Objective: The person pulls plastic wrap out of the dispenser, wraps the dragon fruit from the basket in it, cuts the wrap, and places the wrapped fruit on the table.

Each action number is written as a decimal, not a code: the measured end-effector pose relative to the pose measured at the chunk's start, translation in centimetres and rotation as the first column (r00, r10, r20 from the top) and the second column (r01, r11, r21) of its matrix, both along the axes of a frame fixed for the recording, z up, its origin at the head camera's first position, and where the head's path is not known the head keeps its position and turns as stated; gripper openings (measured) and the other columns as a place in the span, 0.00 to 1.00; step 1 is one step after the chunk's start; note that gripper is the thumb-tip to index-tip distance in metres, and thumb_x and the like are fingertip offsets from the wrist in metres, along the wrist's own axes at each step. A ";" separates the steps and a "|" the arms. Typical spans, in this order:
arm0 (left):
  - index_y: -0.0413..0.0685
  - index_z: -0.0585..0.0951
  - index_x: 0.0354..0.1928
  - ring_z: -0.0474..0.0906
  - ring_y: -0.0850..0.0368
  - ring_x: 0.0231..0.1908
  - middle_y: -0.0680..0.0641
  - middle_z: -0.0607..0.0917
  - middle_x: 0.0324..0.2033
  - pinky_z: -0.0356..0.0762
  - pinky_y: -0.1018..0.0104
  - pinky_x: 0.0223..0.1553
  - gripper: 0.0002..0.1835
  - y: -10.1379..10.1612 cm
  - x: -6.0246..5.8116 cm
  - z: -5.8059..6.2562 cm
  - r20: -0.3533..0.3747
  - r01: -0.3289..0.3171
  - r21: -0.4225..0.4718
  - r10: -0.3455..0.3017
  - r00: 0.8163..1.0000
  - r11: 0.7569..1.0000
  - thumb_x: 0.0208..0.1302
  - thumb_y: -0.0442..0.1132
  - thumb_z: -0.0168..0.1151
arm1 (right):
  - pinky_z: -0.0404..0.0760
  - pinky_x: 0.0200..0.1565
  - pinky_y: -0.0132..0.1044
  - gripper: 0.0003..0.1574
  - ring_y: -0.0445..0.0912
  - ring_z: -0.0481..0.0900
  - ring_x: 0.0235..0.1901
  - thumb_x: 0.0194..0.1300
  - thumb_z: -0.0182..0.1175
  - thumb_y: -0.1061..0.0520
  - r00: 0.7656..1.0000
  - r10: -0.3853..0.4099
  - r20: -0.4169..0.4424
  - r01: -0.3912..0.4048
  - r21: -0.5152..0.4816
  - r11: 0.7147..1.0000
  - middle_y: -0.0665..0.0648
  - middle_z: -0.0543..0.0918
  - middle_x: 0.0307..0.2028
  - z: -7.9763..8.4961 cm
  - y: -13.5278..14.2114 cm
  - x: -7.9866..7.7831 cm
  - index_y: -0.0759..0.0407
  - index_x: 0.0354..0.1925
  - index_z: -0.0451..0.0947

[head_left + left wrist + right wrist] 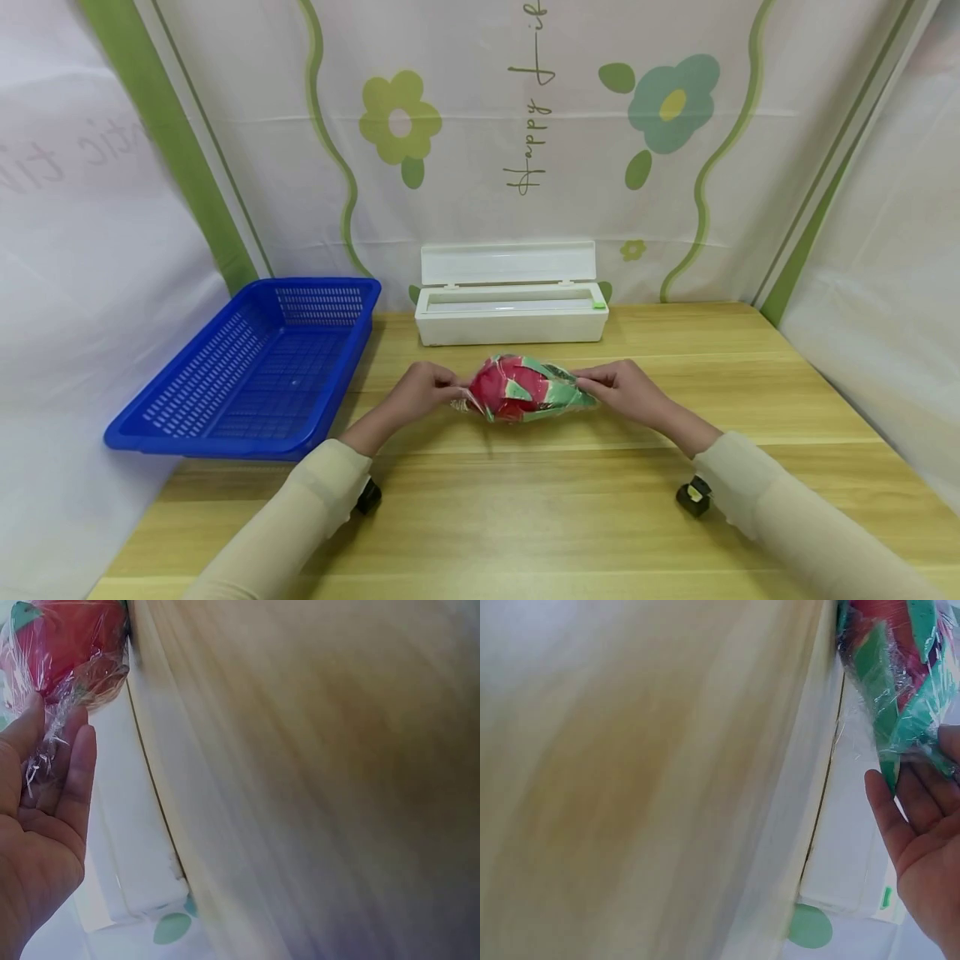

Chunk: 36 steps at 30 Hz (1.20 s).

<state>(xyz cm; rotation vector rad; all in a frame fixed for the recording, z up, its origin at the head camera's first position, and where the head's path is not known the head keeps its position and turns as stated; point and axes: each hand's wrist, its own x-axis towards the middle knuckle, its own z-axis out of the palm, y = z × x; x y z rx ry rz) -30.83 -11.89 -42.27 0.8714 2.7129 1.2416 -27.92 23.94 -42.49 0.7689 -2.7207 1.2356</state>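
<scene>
A red dragon fruit (pixel 513 390) with green scales, wrapped in clear plastic film (pixel 69 694), is held up over the table between both hands. At its red end, my left hand (pixel 422 394) pinches the gathered film between thumb and fingers; the left wrist view shows the film bunched into a twisted tail. My right hand (pixel 626 392) pinches the film at the green-tipped end. In the right wrist view, green scale tips (pixel 889 761) reach down beside the right fingers. Behind the fruit stands a long white film dispenser box (pixel 512 328) with its lid (pixel 508 263) raised.
A blue plastic basket (pixel 322 429) with slotted sides stands at the left of the wooden table (pixel 540 517). A small green piece (pixel 598 306) sits on the dispenser's right end. Printed curtains (pixel 480 200) close off the back and sides.
</scene>
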 end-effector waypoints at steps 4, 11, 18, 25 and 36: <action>0.45 0.85 0.21 0.70 0.63 0.21 0.54 0.84 0.22 0.68 0.69 0.21 0.12 -0.1 0.0 0.1 0.036 -0.013 0.001 0.013 0.999 1.000 0.62 0.39 0.68 | 0.64 0.21 0.32 0.16 0.38 0.64 0.19 0.68 0.62 0.52 1.000 -0.029 0.000 0.029 -0.016 0.999 0.53 0.87 0.36 0.2 -0.2 0.1 0.59 0.48 0.85; 0.45 0.85 0.23 0.71 0.61 0.22 0.53 0.83 0.21 0.69 0.69 0.22 0.11 -0.2 0.2 0.2 0.111 -0.051 0.031 0.047 0.993 0.998 0.62 0.39 0.68 | 0.74 0.30 0.33 0.14 0.44 0.77 0.32 0.66 0.64 0.52 0.997 -0.082 0.006 0.082 -0.012 0.997 0.53 0.87 0.38 0.4 -0.6 0.3 0.59 0.43 0.87; 0.42 0.88 0.36 0.75 0.60 0.27 0.51 0.86 0.28 0.75 0.68 0.28 0.06 -0.4 0.5 0.0 0.190 -0.050 0.099 0.030 0.981 0.994 0.62 0.37 0.67 | 0.73 0.23 0.33 0.15 0.44 0.75 0.26 0.66 0.64 0.50 0.994 -0.106 0.027 0.108 -0.075 0.991 0.54 0.87 0.39 0.2 -1.0 0.5 0.58 0.44 0.87; 0.37 0.86 0.42 0.80 0.57 0.30 0.48 0.86 0.32 0.82 0.59 0.35 0.09 -0.7 0.7 -0.1 0.265 -0.030 0.166 -0.015 0.964 0.986 0.65 0.35 0.63 | 0.80 0.35 0.33 0.21 0.45 0.81 0.38 0.64 0.66 0.49 0.997 -0.050 0.051 0.054 -0.089 0.995 0.56 0.85 0.46 0.0 -0.3 0.1 0.59 0.51 0.83; 0.34 0.84 0.42 0.83 0.49 0.33 0.45 0.85 0.32 0.83 0.52 0.38 0.11 -0.4 0.8 0.1 0.325 -0.044 0.235 -0.036 0.945 0.971 0.70 0.36 0.58 | 0.79 0.49 0.39 0.35 0.50 0.80 0.51 0.57 0.69 0.67 0.990 0.143 -0.004 -0.143 0.006 0.990 0.59 0.80 0.54 0.0 1.6 0.1 0.63 0.63 0.72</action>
